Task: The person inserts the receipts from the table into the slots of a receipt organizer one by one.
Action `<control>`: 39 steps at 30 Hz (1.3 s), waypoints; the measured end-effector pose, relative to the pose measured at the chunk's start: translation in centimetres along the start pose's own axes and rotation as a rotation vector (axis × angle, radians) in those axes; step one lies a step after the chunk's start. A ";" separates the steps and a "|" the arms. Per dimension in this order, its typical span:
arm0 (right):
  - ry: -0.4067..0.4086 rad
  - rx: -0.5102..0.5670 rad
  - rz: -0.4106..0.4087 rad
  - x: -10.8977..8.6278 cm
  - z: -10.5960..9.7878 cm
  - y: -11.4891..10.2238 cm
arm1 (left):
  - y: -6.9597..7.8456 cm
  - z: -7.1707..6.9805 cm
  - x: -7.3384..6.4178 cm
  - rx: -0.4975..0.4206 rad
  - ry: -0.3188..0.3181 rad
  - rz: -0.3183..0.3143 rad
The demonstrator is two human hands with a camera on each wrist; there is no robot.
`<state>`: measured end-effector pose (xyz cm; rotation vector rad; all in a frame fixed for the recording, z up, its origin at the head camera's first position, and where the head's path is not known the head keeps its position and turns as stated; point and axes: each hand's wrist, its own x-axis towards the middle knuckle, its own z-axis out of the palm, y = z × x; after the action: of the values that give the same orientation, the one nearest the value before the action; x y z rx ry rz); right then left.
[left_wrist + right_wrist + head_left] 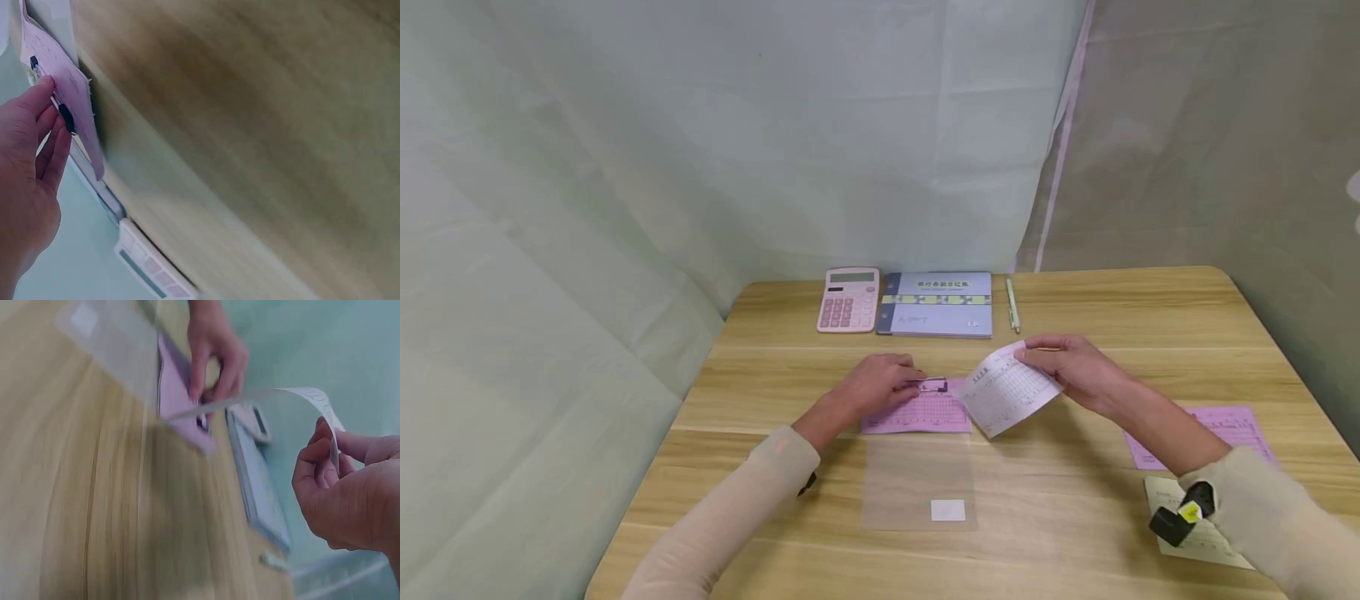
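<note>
A clear plastic holder (917, 475) lies flat at the middle of the worktop (1067, 517), a white label (948, 510) near its lower right corner; whether it is a board or a pocket, I cannot tell. A pink form (917, 414) covers its upper part, while the lower part bears only the label. At the form's top edge sits a metal clip (934, 380) with black ends, pinched in the left grip (880, 385) between thumb and fingers. The right grip (1078, 371) pinches one corner of a white printed sheet (1006, 389), which hangs curved in the air beside the form, its far edge near the form's right side; whether they touch is unclear. Behind stand side by side a pink calculator (848, 300), a blue ledger (936, 307) and a pale green pen (1013, 307). A pink slip (1240, 427) and a yellowish slip (1208, 547) lie partly hidden by the right arm.
</note>
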<state>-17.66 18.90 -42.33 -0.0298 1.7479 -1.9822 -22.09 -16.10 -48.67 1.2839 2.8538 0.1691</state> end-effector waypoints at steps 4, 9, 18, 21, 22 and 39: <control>-0.072 0.076 -0.004 0.0 2.2 -0.6 | -0.6 0.6 -0.2 -0.093 0.019 -0.040; -0.113 0.184 -0.027 0.6 4.6 -0.1 | -1.0 1.1 -0.1 -0.164 0.039 -0.071; 0.218 -0.057 -0.001 2.9 7.6 5.2 | -1.3 0.9 0.3 -0.147 0.060 -0.008; 0.304 -0.170 -0.007 3.3 8.3 6.4 | -1.2 0.7 0.2 -0.166 0.061 -0.004; 0.316 -0.210 -0.013 3.4 8.5 6.7 | -1.2 0.7 0.2 -0.179 0.055 -0.015; 0.053 -0.894 -0.358 6.3 7.2 6.2 | -1.0 0.4 0.1 -0.197 -0.009 -0.080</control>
<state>-18.70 9.52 -48.73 -0.6244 2.6575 -1.2358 -22.88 -16.66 -49.14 1.1298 2.7901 0.4302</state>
